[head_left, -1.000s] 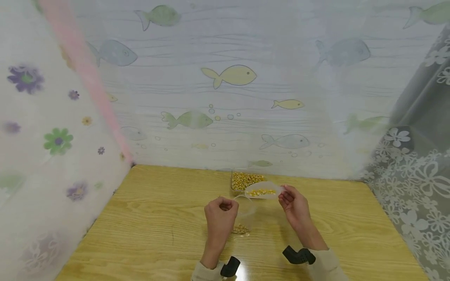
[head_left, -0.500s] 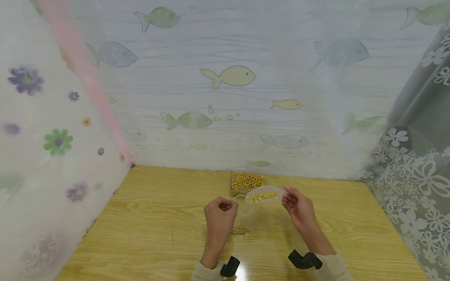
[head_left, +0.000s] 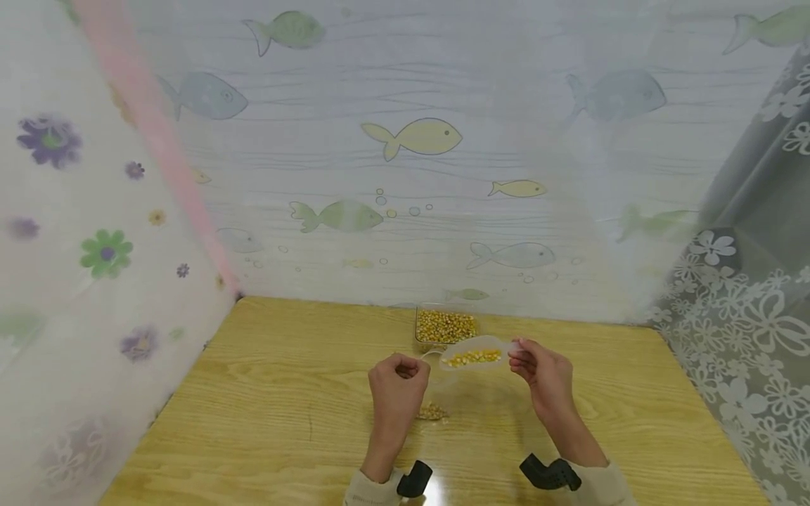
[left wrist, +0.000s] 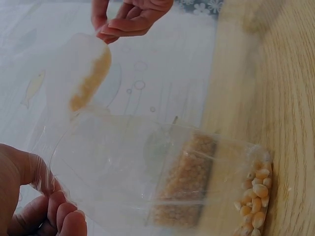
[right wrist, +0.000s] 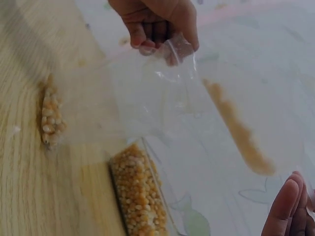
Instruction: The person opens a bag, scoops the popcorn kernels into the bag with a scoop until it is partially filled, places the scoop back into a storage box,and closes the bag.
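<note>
My left hand (head_left: 397, 393) pinches the mouth of a clear plastic bag (left wrist: 113, 162), which hangs upright with its mouth spread. Corn kernels (left wrist: 256, 196) lie at the bag's bottom, close over the table. My right hand (head_left: 549, 379) holds a translucent white scoop (head_left: 470, 344) by its handle end. A row of yellow corn kernels (head_left: 473, 358) lies in the scoop. The scoop's tip is right at the bag's mouth in the head view, slightly above it. My left hand hides part of the bag in the head view.
Behind the bag, a clear rectangular container (head_left: 417, 330) full of corn kernels stands near the table's back edge. The wooden table (head_left: 285, 379) meets a fish-patterned curtain (head_left: 405, 176) at the back. A grey floral curtain (head_left: 753, 351) hangs on the right.
The scoop and my right hand have come back from in front of the container, toward me and slightly right, over the bag's mouth. My left hand stays nearly still.
</note>
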